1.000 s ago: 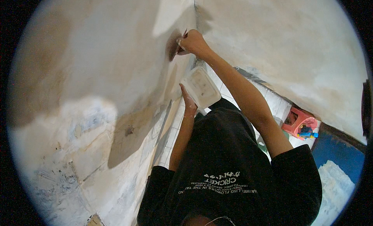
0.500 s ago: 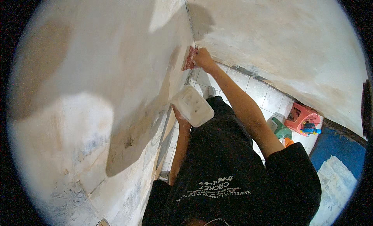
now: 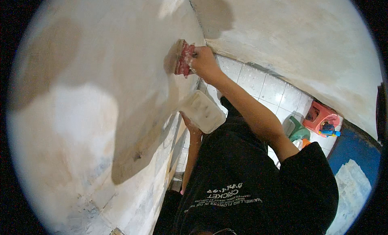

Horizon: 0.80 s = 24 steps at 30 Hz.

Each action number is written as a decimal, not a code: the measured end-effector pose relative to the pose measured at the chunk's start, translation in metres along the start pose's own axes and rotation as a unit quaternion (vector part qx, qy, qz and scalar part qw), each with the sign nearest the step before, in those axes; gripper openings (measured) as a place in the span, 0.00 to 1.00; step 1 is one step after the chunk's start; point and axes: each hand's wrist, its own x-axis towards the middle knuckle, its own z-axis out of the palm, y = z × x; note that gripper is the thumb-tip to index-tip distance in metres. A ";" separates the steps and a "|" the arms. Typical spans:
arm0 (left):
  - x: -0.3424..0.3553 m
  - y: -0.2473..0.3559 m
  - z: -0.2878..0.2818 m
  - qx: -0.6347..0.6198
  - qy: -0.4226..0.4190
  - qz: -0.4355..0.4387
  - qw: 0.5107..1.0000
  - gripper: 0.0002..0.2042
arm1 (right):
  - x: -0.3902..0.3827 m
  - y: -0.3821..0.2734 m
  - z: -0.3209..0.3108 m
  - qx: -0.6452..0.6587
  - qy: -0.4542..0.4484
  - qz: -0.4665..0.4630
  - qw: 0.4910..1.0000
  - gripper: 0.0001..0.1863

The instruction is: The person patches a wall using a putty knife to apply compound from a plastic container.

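Note:
My right hand (image 3: 206,64) grips a red putty spreader (image 3: 185,60) smeared with whitish paste. The spreader's pale edge is at the left wall (image 3: 137,53), a little left of the corner where the two walls meet. Lower down, a white plastic tub (image 3: 208,115) rests in my left hand (image 3: 193,125), tilted, with pale paste inside. Much of that hand is hidden behind and under the tub. Patchy off-white coating covers the left wall, and my shadow falls across it.
White floor tiles (image 3: 250,82) show beyond my right arm. A red plastic stool (image 3: 316,115), a green plastic object (image 3: 298,129) and a small blue item (image 3: 332,133) stand along the right wall (image 3: 291,37). A blue panel with a whitish patch (image 3: 351,152) lies at far right.
My right hand has moved left with the spreader, away from the corner and onto the left wall. The tub has shifted slightly right and down, and my view has turned a little.

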 end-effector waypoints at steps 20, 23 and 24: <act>-0.010 -0.002 -0.082 0.142 0.043 0.038 0.988 0.35 | -0.101 0.046 0.059 -0.189 0.056 -0.060 0.979 0.09; -0.016 0.012 -0.071 0.091 0.016 -0.026 0.995 0.33 | -0.073 0.074 0.039 -0.134 0.130 -0.079 0.979 0.11; -0.017 0.013 -0.065 0.075 0.005 -0.049 0.996 0.33 | -0.055 0.081 0.029 -0.179 0.161 -0.092 0.966 0.11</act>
